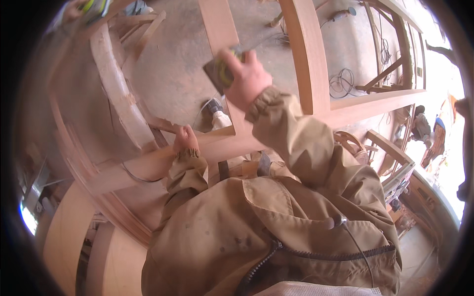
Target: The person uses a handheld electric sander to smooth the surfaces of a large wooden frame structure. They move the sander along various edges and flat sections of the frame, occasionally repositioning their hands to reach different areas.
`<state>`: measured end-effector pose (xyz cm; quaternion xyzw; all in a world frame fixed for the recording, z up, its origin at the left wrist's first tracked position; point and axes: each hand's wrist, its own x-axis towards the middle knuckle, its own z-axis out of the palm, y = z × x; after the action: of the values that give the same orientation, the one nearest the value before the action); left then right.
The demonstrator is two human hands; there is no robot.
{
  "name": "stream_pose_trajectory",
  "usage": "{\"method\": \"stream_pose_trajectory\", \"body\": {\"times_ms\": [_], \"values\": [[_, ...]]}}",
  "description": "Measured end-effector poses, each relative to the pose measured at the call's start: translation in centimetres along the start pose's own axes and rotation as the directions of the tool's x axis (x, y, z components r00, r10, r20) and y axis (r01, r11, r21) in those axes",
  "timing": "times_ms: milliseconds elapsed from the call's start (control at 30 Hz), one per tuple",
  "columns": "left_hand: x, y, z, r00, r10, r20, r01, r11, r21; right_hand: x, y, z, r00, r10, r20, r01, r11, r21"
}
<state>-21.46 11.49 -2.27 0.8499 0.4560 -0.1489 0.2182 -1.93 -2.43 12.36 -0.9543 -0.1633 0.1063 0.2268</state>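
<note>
My right hand [249,81] is closed over a green and black power sander [216,76], slightly blurred, whose flat square pad shows at its left. The sander is over an upright board [219,27] of a pale wooden frame; contact between pad and wood cannot be made out. My left hand [185,139] is closed in a fist at the far edge of the frame's near rail [222,147], beside the end of a darker wood strip [163,124]. What its fingers grip is hidden.
Another board [308,54] and a side rail [375,106] belong to the frame. At top left, a co-worker's hand [73,10] is on a similar green tool [96,7]. Curved wood pieces [116,89] stand at left. Cable coils [341,83] lie on the floor.
</note>
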Motion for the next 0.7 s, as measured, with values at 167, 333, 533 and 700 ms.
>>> {"method": "stream_pose_trajectory", "body": {"times_ms": [167,333,533,700], "values": [[0.0,-1.2,0.0,1.000,-0.026,0.018,0.026,1.000,0.006,-4.4,1.4,0.4,0.993,-0.117,0.016,0.117,0.993,-0.026],[-0.8,-1.8,2.8,0.948,0.002,-0.319,-0.003,1.000,-0.004,-12.0,2.7,0.1,0.969,-0.220,0.116,0.221,0.975,0.007],[-1.1,-2.8,1.1,0.973,0.113,-0.200,-0.125,0.991,-0.049,0.2,-0.8,1.6,0.994,-0.068,-0.081,0.062,0.995,-0.080],[-1.2,-1.5,0.1,0.991,0.098,-0.093,-0.107,0.989,-0.099,10.0,-1.4,0.3,0.995,0.026,-0.092,-0.036,0.994,-0.104]]}}
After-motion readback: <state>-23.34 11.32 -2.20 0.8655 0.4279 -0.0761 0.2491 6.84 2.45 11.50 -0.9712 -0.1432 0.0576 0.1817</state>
